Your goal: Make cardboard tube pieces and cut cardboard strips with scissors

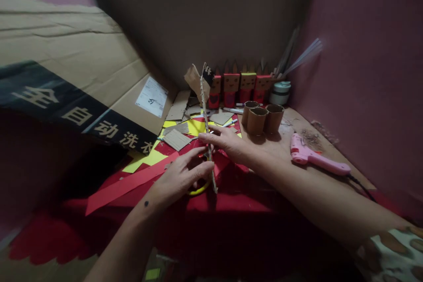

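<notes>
A torn piece of cardboard [205, 116] stands on edge in front of me, seen nearly edge-on, with a bent flap at its top. My left hand [183, 169] grips its lower part from the left, thumb against the near side. Above that, my right hand [228, 141] has its fingers closed on the same piece from the right. Beneath my left hand shows a curved yellow handle [200, 188]; the rest of that tool is hidden. A long red paper strip [132, 183] lies left of the hands, and small cardboard scraps [176, 139] lie just beyond them.
A big cardboard box [125, 75] leans in from the left. Three joined cardboard tubes [257, 119] and a pink glue gun [313, 156] rest on a board at right. Several red box figures [231, 88] and a lidded pale cup [280, 92] line the back. Yellow paper [143, 163] lies on the red cloth [238, 200].
</notes>
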`<act>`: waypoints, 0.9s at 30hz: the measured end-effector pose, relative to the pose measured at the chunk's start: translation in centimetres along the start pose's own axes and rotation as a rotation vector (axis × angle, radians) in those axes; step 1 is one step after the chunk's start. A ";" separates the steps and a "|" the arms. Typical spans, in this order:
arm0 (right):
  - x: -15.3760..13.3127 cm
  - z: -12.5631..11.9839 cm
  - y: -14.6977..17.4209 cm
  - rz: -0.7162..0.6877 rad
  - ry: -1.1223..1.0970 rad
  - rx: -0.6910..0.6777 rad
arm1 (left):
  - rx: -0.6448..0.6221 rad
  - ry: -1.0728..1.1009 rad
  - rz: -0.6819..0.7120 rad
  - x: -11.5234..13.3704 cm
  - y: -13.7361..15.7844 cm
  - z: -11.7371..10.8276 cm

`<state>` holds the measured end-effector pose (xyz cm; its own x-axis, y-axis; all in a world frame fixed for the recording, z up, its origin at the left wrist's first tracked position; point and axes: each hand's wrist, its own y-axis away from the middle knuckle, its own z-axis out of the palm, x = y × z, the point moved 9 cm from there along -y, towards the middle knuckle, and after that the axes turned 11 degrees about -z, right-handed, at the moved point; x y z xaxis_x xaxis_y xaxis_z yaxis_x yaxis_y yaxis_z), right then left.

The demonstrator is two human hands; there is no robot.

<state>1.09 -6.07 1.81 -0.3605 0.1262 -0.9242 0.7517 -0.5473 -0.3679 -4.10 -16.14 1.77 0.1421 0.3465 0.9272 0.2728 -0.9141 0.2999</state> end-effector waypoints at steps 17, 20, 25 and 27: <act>2.4 0.7 1.0 0.167 -0.091 -0.025 | -0.031 0.335 -0.033 -2.6 -1.1 1.0; 1.7 0.9 1.9 0.190 -0.152 -0.009 | -0.058 0.318 -0.046 -2.3 -1.6 1.1; 0.4 0.2 3.2 0.208 -0.140 0.078 | -0.040 0.301 -0.040 -1.6 -2.4 0.8; 0.7 0.1 3.4 0.229 -0.162 0.100 | -0.053 0.286 -0.031 -1.5 -2.8 0.8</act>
<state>3.32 -7.88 -0.09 -0.2773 -0.1398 -0.9506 0.7684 -0.6262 -0.1321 -4.30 -13.95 -0.61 -0.1415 0.3076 0.9409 0.2219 -0.9165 0.3329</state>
